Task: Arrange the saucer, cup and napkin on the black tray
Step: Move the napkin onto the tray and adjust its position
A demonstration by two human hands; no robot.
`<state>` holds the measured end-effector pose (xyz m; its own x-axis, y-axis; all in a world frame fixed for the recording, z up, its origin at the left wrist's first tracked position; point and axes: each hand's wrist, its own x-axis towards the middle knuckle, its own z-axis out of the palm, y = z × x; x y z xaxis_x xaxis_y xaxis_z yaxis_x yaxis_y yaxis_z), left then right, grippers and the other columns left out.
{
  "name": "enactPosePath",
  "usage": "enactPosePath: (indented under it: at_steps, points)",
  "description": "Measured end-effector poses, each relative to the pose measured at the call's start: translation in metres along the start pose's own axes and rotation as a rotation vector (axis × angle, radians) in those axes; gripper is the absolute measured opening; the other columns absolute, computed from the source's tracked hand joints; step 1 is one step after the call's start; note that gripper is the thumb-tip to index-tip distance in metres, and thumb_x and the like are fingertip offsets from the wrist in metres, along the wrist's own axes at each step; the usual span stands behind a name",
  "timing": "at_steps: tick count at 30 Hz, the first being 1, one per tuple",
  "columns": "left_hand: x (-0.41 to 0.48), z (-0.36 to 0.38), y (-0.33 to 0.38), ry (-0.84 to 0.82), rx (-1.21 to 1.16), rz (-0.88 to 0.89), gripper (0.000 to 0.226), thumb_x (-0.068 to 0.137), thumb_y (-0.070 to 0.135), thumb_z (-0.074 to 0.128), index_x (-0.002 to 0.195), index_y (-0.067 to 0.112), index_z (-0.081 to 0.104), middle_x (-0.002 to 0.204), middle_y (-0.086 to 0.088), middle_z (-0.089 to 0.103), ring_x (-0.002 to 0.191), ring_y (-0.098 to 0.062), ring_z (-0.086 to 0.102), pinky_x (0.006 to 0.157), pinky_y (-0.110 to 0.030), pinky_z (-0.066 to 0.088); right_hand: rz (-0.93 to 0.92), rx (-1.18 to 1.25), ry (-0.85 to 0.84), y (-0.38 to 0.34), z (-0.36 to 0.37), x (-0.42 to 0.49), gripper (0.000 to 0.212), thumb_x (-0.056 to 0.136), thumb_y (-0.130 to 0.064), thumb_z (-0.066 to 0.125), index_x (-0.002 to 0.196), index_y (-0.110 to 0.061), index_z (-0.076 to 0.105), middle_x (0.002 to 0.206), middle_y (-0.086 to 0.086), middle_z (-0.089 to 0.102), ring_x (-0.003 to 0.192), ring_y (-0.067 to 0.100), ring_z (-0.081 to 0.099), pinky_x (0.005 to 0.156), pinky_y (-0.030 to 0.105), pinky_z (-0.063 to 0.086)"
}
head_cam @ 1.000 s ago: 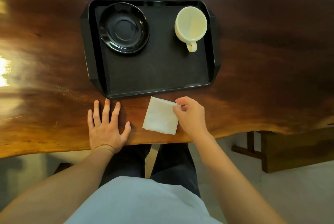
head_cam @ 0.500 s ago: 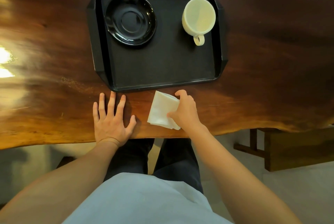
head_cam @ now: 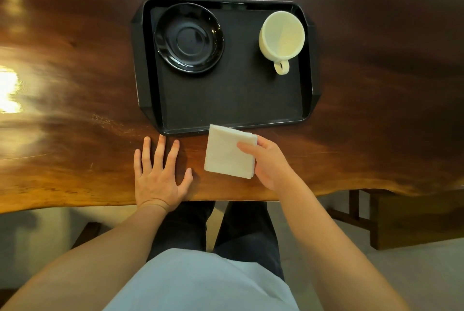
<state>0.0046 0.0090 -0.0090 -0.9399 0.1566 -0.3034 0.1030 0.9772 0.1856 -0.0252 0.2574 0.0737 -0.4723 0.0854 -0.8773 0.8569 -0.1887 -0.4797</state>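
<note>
Done: saucer sitting at tray's 10 o'clock, cup at 2 o'clock.
Left: right hand is pinching napkin off-tray, at 6 o'clock.
Left hand: lying flat, fingers spread, holding nothing.

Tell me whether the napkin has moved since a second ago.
Yes. The napkin, pinched by the right hand, has come up towards the black tray; its far corner now overlaps the tray's near rim.

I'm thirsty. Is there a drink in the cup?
Empty. The cup stands upright on the tray, and its pale inside shows no liquid.
</note>
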Motion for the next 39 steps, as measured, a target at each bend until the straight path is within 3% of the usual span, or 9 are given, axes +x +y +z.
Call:
enactPosePath:
  at_steps: [5,14,18,21,24,29,34,39]
  points:
    - [0.001,0.0,0.0,0.0,-0.002,0.002,0.076,0.087,0.068,0.041,0.152,0.028,0.036,0.164,-0.011,0.028,0.153,-0.037,0.013,0.124,-0.05,-0.003,0.013,0.163,-0.077,-0.013,-0.004,0.001,0.026,0.1,-0.018,0.059,0.125,-0.025,0.06,0.126,0.006,0.065,0.116,0.028,0.063,0.093,0.049,0.058]
    - [0.0,-0.001,0.001,0.001,0.005,0.007,0.077,0.087,0.067,0.039,0.152,0.027,0.036,0.163,-0.013,0.029,0.153,-0.038,0.013,0.124,-0.054,0.005,-0.089,0.15,-0.071,-0.068,-0.007,0.015,0.032,0.098,-0.019,0.061,0.129,-0.024,0.059,0.126,0.006,0.065,0.115,0.026,0.064,0.082,0.04,0.061]
    - [0.0,0.0,0.0,0.001,0.006,0.013,0.077,0.086,0.067,0.04,0.152,0.026,0.036,0.163,-0.013,0.029,0.153,-0.038,0.013,0.124,-0.055,0.007,-0.102,0.102,-0.043,-0.086,-0.003,0.031,0.04,0.098,-0.015,0.061,0.137,-0.021,0.056,0.129,0.006,0.065,0.117,0.026,0.064,0.088,0.044,0.06]
    - [0.0,0.0,-0.001,-0.01,0.008,0.013,0.077,0.086,0.067,0.037,0.152,0.026,0.037,0.163,-0.013,0.029,0.153,-0.038,0.013,0.124,-0.056,0.008,-0.14,0.018,0.01,-0.092,-0.004,0.044,0.035,0.099,-0.013,0.06,0.132,-0.021,0.058,0.123,0.002,0.067,0.115,0.025,0.063,0.092,0.048,0.058]
    - [0.0,0.0,-0.001,-0.003,0.005,0.015,0.078,0.086,0.068,0.035,0.152,0.026,0.036,0.163,-0.013,0.03,0.153,-0.038,0.013,0.124,-0.055,0.008,-0.224,-0.244,0.178,-0.094,-0.01,0.059,0.032,0.099,-0.016,0.06,0.131,-0.019,0.06,0.116,-0.001,0.068,0.111,0.022,0.064,0.093,0.046,0.058]
    - [-0.001,0.003,-0.002,-0.011,0.027,0.014,0.077,0.087,0.066,0.038,0.153,0.026,0.034,0.163,-0.013,0.029,0.154,-0.037,0.012,0.124,-0.055,0.008,-0.307,-0.54,0.291,-0.087,-0.02,0.074,0.038,0.097,-0.026,0.063,0.134,-0.02,0.056,0.119,0.0,0.067,0.109,0.019,0.064,0.089,0.041,0.059]
    - [-0.001,0.001,0.001,-0.008,0.028,0.004,0.078,0.087,0.067,0.037,0.152,0.025,0.036,0.162,-0.013,0.031,0.153,-0.038,0.015,0.124,-0.055,0.007,-0.361,-0.61,0.287,-0.076,-0.024,0.074,0.042,0.095,-0.027,0.063,0.136,-0.022,0.052,0.11,-0.001,0.066,0.098,0.017,0.064,0.077,0.031,0.056]
    - [-0.001,0.001,0.003,-0.001,0.058,-0.015,0.079,0.087,0.069,0.035,0.152,0.024,0.036,0.162,-0.015,0.031,0.153,-0.039,0.015,0.124,-0.054,0.004,-0.4,-0.606,0.303,-0.069,-0.019,0.072,0.043,0.097,-0.022,0.061,0.139,-0.018,0.05,0.113,0.0,0.062,0.096,0.012,0.058,0.085,0.03,0.051]
